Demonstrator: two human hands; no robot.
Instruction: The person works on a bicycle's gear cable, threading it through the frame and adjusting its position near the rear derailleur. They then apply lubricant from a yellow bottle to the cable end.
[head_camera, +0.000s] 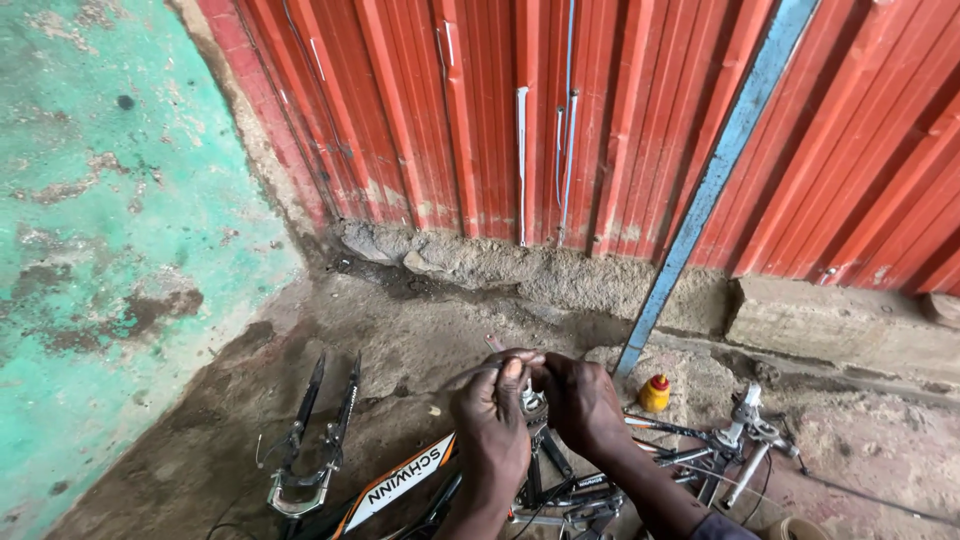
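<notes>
Both hands are bunched around a small metal part (531, 400) sitting on top of the bike frame (420, 480), low in the middle of the view. Left hand (492, 425) has its grip pinched on the part, thumb up; right hand (580, 400) is curled tight on its other side. Just right of them there's a little yellow bottle with a red cap (655, 393) on the dirt floor (400, 340), then a silver bike component (740, 430). A black fork (315, 430) lies to the left, red corrugated wall (620, 110) behind.
</notes>
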